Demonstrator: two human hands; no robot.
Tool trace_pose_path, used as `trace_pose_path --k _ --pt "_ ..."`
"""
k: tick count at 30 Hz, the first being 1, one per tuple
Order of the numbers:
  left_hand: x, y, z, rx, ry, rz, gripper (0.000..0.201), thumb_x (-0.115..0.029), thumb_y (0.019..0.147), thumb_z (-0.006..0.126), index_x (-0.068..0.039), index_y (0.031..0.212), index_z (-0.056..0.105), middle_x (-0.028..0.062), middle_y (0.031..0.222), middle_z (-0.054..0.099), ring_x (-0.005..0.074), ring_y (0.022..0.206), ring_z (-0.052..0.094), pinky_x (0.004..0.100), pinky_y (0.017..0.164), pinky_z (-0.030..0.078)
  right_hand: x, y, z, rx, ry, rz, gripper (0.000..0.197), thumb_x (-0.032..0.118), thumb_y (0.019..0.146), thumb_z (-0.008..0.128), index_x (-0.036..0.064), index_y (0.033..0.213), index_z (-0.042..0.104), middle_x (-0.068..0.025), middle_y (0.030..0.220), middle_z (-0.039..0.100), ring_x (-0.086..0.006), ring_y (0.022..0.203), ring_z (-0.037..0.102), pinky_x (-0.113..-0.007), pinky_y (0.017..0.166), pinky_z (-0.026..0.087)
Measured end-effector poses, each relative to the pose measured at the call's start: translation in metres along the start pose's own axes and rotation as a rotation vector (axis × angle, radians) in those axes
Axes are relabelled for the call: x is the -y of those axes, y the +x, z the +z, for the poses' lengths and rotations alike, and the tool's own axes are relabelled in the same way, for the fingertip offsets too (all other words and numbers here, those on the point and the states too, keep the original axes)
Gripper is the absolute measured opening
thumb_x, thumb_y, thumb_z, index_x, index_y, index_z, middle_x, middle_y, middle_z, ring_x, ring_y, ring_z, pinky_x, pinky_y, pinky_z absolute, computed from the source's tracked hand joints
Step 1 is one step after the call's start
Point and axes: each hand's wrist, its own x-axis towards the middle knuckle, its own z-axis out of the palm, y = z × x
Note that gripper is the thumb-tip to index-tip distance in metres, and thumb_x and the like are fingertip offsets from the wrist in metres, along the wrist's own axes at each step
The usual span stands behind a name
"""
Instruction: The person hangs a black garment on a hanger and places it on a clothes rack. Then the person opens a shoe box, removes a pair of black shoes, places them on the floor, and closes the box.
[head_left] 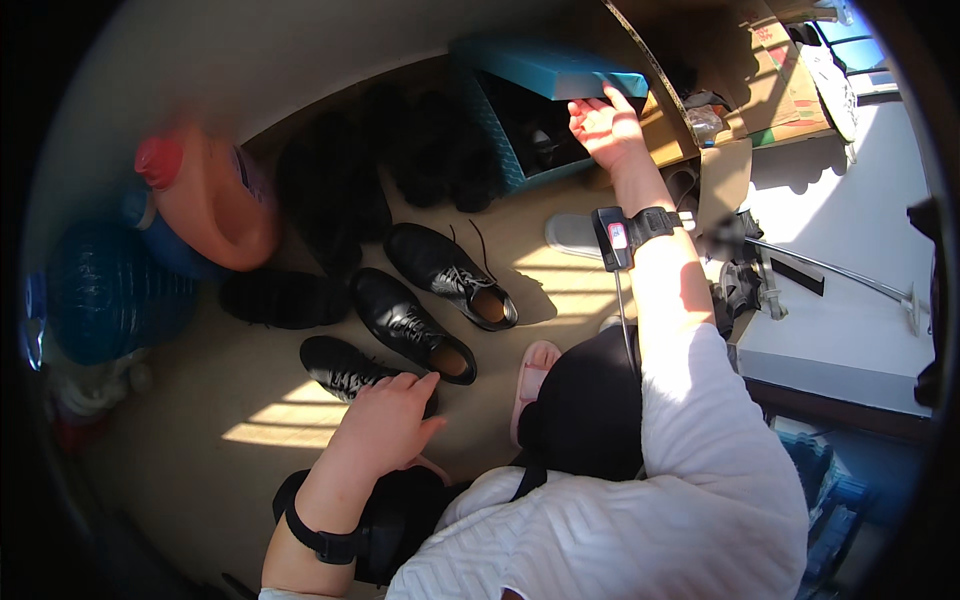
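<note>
My left hand [388, 425] is closed about the heel end of a black lace-up shoe [342, 366], hiding part of its opening. Two more black lace-up shoes [398, 312] [440, 265] stand beside it, tan inside, one with a loose lace sticking up. Farther forward on the right, my right hand [608, 128] is palm up at the front edge of a blue box lid [560, 72], its thumb against the rim. The lid is tilted up over a blue shoebox [498, 130], whose dark contents I cannot make out.
A dark shoe [285, 298] and black boots [325, 190] lie on the left, near an orange jug [215, 195] and a blue water bottle [115, 290]. Cardboard boxes [765, 75] stand far right. A grey slipper [572, 234] sits below the shoebox.
</note>
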Motion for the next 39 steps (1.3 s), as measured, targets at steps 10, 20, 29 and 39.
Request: trace_pose_path --k 10,20,29,39 --pt "-0.004 0.0 -0.006 0.001 -0.012 -0.033 0.056 -0.028 0.083 0.067 -0.002 0.131 0.052 0.0198 0.117 0.06 0.0368 0.106 0.059 0.0417 0.092 0.048 0.014 -0.004 0.013 0.07 0.096 -0.141 0.082 0.036 0.097 0.052 0.0027 0.152 0.001 -0.0221 0.152 0.027 -0.0341 0.115 0.055 -0.038 0.084 0.048" --pt "-0.003 0.006 -0.008 0.015 0.019 -0.026 0.057 -0.032 0.085 0.066 -0.003 0.132 0.05 0.0156 0.116 0.061 0.0323 0.109 0.059 0.0429 0.093 0.047 0.021 -0.016 0.019 0.155 0.135 -0.143 0.081 0.038 0.098 0.046 0.0037 0.152 -0.005 -0.024 0.156 0.016 -0.0385 0.126 0.048 -0.038 0.085 0.047" --pt "-0.001 0.013 -0.008 0.003 0.02 -0.006 0.057 -0.032 0.085 0.066 -0.003 0.132 0.05 0.016 0.116 0.061 0.0326 0.109 0.059 0.0436 0.092 0.047 0.017 -0.013 0.011 0.014 0.051 -0.137 0.075 0.033 0.097 0.051 0.0022 0.15 0.008 -0.0232 0.139 0.042 -0.0292 0.096 0.059 -0.036 0.078 0.049" --pt "0.004 0.006 -0.007 -0.06 0.031 -0.036 0.055 -0.033 0.085 0.066 -0.005 0.13 0.052 0.0145 0.112 0.062 0.0316 0.106 0.061 0.0426 0.089 0.049 -0.089 0.039 -0.101 -0.392 -0.318 0.264 0.015 0.012 0.094 0.052 0.0056 0.107 0.054 -0.0117 0.099 0.062 -0.0259 0.087 0.064 -0.037 0.068 0.054"
